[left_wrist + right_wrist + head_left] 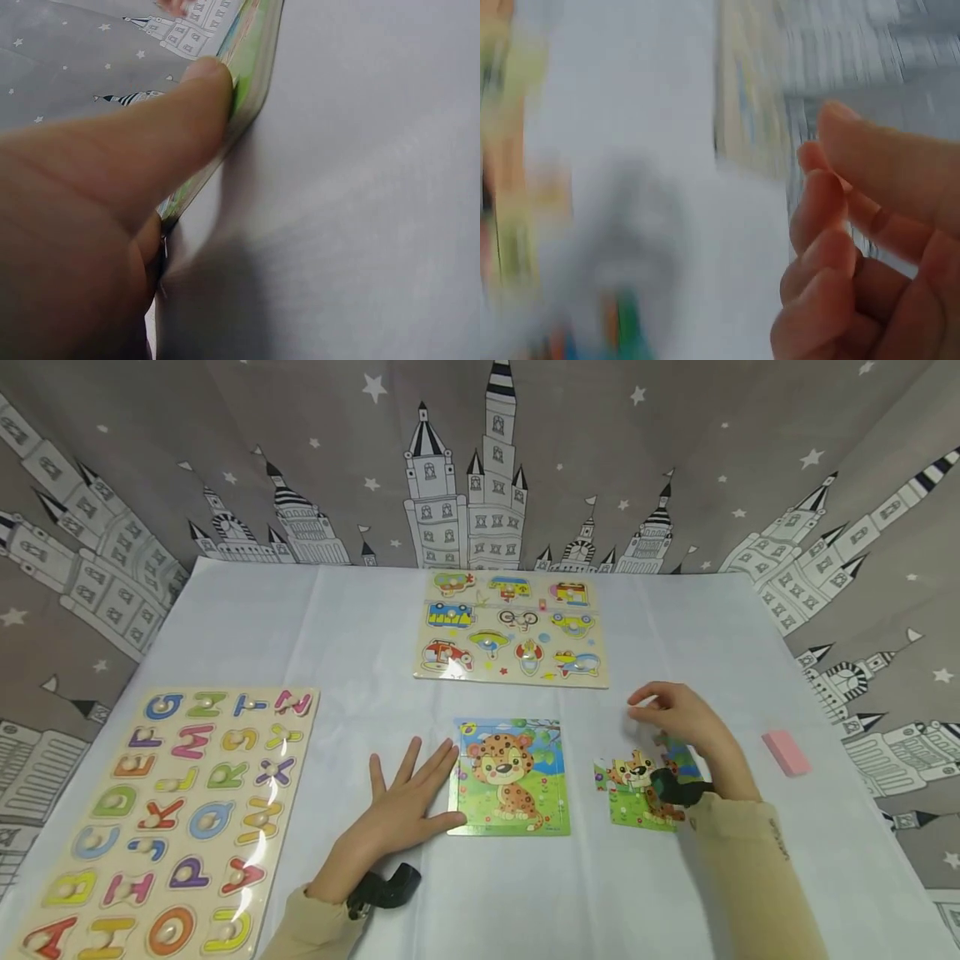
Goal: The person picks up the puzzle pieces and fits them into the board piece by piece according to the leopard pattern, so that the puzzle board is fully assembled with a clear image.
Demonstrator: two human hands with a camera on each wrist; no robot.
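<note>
A square leopard puzzle board (517,777) lies on the table, its picture filled in. My left hand (401,806) rests spread flat at its left side, fingertips by its edge. In the left wrist view the thumb (180,120) lies against the board's rim. To the right, leopard puzzle pieces (637,806) lie loosely joined, with a dark wrist camera strap overlapping part of them. My right hand (678,714) hovers just beyond these pieces, its fingers loosely curled and the thumb close to the index finger. Nothing shows between them in the blurred right wrist view.
A wooden alphabet board (300,760) with knobbed letters lies at the left. A wooden vehicle puzzle board (510,681) lies at the back middle. A pink block (786,753) sits at the far right. A grey castle-print curtain (300,410) hangs around the table.
</note>
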